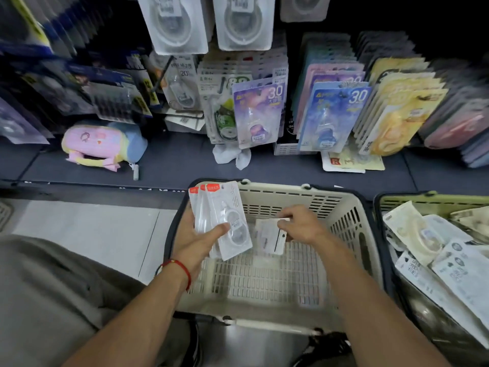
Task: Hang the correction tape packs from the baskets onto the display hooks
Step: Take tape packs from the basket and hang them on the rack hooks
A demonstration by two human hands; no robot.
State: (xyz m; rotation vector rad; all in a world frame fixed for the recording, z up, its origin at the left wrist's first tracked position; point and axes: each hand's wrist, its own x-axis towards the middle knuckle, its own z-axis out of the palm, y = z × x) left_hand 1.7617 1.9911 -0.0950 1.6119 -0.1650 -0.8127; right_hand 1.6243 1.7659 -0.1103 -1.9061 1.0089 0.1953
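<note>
Couldn't read the print on the pack (270, 235) under the right hand (300, 225), fingertips hidden behind it; green basket (412, 201) cut off by the right edge, hanging packs (176, 22) cropped at the top, left shelf stock (47, 49) smeared by blur.

This is a stationery shop aisle. Rows of carded correction tape packs (258, 112) hang on display hooks against a dark back panel, several printed with a large "30" and carrying small price stickers. More packs stand stacked on the dark shelf (172, 165) beneath. Two plastic shopping baskets, a beige one (344, 205) and a green one (434, 201), sit on the floor before it.
</note>
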